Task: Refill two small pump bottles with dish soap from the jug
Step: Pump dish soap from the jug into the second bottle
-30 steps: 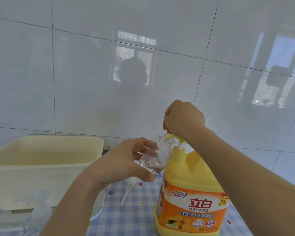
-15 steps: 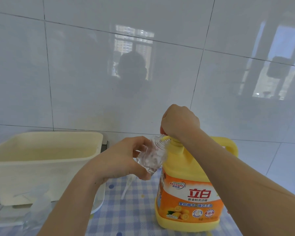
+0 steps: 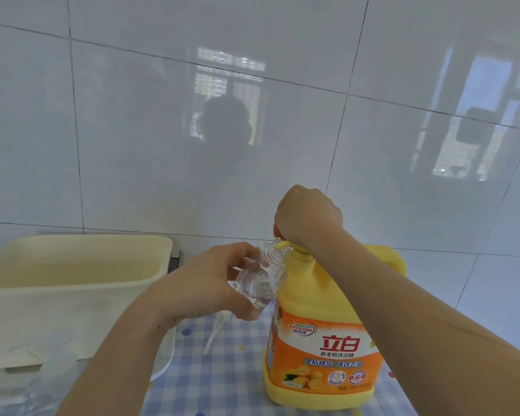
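A yellow dish soap jug [image 3: 321, 349] with an orange label stands on the checked cloth. My right hand [image 3: 308, 217] sits curled on top of its pump head, which is pressed down; the yellow spout [image 3: 282, 244] points left. My left hand [image 3: 204, 283] grips a small clear bottle [image 3: 260, 283], tilted so its threaded neck meets the spout. A white pump tube [image 3: 213, 334] lies on the cloth below that bottle. A second small bottle is not clearly visible.
A cream plastic tub [image 3: 72, 265] stands at the left on a white tray [image 3: 162, 367]. Crumpled clear plastic [image 3: 51, 364] lies at the lower left. A glossy tiled wall [image 3: 252, 115] rises close behind. The blue checked cloth [image 3: 216, 385] covers the table.
My right hand has pushed the jug's pump head down from its raised position. The left hand keeps the small bottle at the spout. The view shifted slightly.
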A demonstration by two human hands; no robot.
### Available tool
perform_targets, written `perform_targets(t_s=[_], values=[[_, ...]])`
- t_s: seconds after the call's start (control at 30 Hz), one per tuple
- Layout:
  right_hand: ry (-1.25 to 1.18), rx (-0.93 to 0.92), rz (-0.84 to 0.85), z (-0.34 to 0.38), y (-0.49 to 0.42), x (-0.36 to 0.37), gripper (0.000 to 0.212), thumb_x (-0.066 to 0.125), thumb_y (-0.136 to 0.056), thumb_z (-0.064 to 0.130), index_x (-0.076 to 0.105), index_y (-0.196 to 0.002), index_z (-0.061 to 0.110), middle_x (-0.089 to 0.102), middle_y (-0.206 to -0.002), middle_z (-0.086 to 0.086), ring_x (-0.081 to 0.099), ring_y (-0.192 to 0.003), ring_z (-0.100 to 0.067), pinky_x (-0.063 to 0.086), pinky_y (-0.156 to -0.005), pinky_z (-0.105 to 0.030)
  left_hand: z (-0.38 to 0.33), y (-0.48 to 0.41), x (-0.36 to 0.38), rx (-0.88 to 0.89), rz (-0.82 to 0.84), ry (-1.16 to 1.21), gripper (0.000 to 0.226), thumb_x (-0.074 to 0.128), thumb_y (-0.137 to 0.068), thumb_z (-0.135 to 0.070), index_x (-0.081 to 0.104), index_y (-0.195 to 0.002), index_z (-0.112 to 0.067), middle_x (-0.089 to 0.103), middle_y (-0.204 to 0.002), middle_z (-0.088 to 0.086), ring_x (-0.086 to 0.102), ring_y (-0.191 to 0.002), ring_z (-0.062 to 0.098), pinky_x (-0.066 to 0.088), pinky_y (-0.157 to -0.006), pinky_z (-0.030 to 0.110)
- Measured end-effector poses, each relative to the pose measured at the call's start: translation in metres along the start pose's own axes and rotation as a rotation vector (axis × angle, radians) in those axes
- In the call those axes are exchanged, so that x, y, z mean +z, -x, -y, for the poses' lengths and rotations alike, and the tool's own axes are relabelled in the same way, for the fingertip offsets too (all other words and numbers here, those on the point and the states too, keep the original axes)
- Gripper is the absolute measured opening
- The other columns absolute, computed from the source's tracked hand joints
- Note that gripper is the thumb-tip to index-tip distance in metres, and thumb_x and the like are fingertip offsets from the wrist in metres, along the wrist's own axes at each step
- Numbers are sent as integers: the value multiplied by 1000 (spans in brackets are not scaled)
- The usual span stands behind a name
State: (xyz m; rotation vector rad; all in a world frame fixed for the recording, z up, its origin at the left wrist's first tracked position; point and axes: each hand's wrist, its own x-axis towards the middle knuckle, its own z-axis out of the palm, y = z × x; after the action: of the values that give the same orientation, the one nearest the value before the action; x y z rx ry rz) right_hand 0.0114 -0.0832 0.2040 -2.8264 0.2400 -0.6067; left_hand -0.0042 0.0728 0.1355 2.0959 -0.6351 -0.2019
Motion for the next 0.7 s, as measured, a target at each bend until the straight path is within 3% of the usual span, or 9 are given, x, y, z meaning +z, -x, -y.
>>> perform_targets(t_s=[0.17, 0.7], values=[[13, -27, -98, 6, -9, -16, 21, 53, -77, 7, 69, -86, 17, 68, -80, -1, 65, -74, -21, 49, -64, -27, -4, 1, -1, 28, -38, 67, 62, 87, -64, -10, 60, -114, -37, 69, -112, -15, 65, -106, 7, 55, -94, 39], [52, -38, -69, 7, -10, -15, 23, 51, -77, 5, 70, -85, 17, 68, -79, -1, 62, -70, -21, 42, -57, -25, -8, 1, -2, 17, -99, 19, 60, 87, -65, -18, 59, -113, -40, 66, -113, -19, 62, -108, 6, 51, -99, 41]])
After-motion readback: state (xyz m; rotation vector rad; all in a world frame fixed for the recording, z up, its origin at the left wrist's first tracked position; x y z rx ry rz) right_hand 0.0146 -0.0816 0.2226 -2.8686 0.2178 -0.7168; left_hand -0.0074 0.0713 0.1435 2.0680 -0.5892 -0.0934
